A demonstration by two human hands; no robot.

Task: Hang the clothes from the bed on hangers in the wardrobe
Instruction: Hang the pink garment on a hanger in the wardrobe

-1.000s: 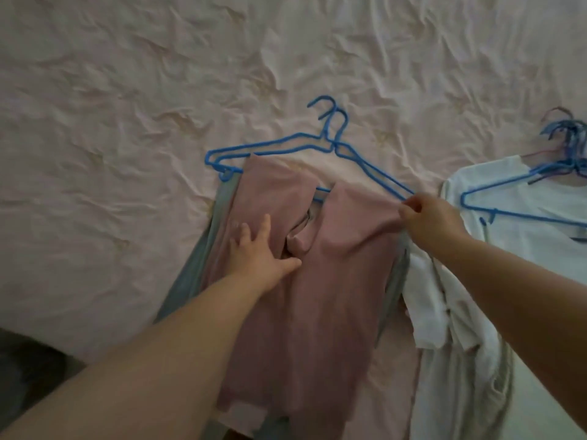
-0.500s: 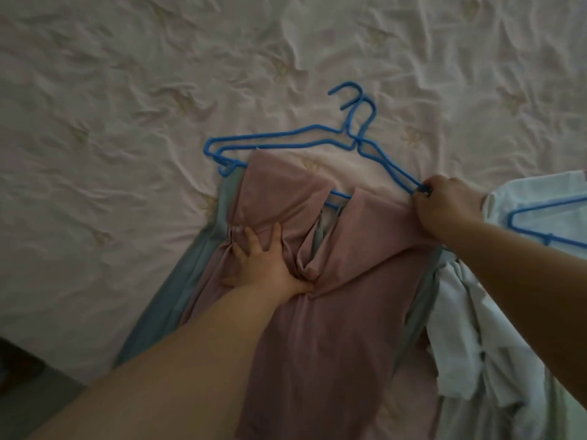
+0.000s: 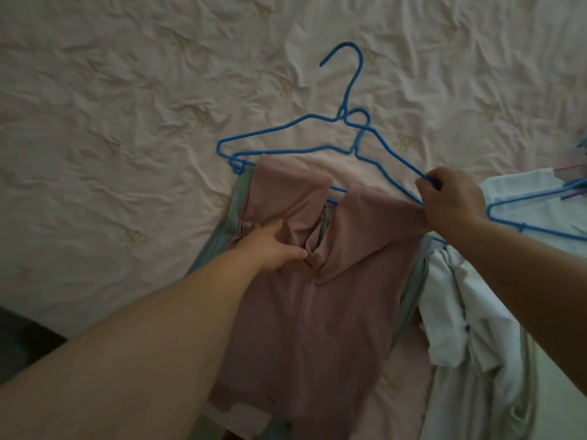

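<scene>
- Nearest to me, my left forearm comes in from the lower left of the frame and runs up toward the middle.
- My left hand (image 3: pixel 273 246) lies on the pink garment (image 3: pixel 317 281) at mid-frame; its fingers are bent into the bunched cloth, with folds gathered under the fingertips and beside the thumb, so I read it as gripping the fabric.
- The pink garment spreads from the frame's centre down to the bottom edge, lying on a grey-green garment (image 3: pixel 227 230) whose edges show along its left and right sides.
- My right forearm enters from the right edge, and my right hand (image 3: pixel 449 201) is closed around the right end of a blue wire hanger (image 3: pixel 317 117), with the pink cloth's upper right corner pinched in the same grasp.
- The pink garment's top edge is draped over the hanger's lower bar, just above mid-frame.
- I see a second blue hanger (image 3: pixel 362 134) tangled with the first, its hook looped near the first one's neck.
- At the lower right, a crumpled white garment (image 3: pixel 457 312) lies beside the pink one.
- Another blue hanger (image 3: pixel 533 228) rests on white cloth at the right edge.
- Farthest off, the wrinkled pale pink bed sheet (image 3: pixel 143 106) fills the upper part of the frame.
</scene>
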